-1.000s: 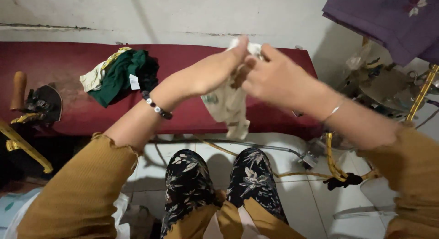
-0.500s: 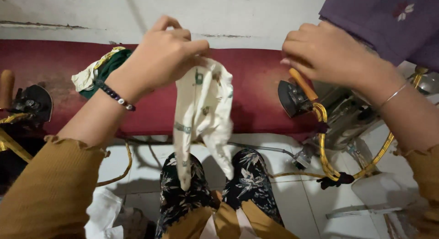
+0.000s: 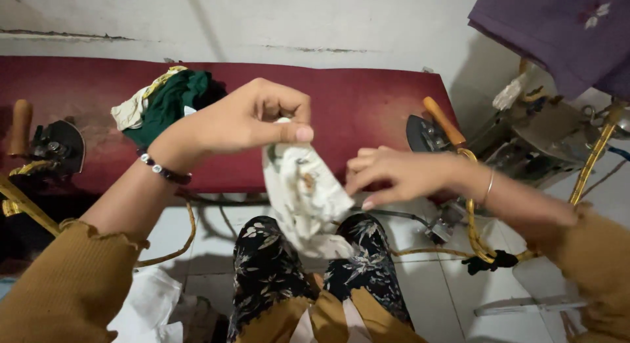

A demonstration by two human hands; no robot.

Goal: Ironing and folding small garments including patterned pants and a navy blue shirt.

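My left hand (image 3: pixel 246 120) pinches the top of a small cream printed cloth (image 3: pixel 303 192), which hangs down over my knees in dark floral trousers (image 3: pixel 266 271). My right hand (image 3: pixel 400 176) is just right of the cloth with its fingertips at the cloth's edge; whether it grips the cloth is unclear. Both hands are in front of a low red padded board (image 3: pixel 367 107).
A green and cream pile of clothes (image 3: pixel 164 100) lies on the board's left part. One iron (image 3: pixel 56 146) sits at the left end, another iron with an orange handle (image 3: pixel 433 126) at the right end, with yellow cords trailing on the white tiled floor. A purple cloth (image 3: pixel 558 35) hangs top right.
My left hand has come down and toward the middle with the cloth. My right hand has dropped from upper right to the cloth's right edge.
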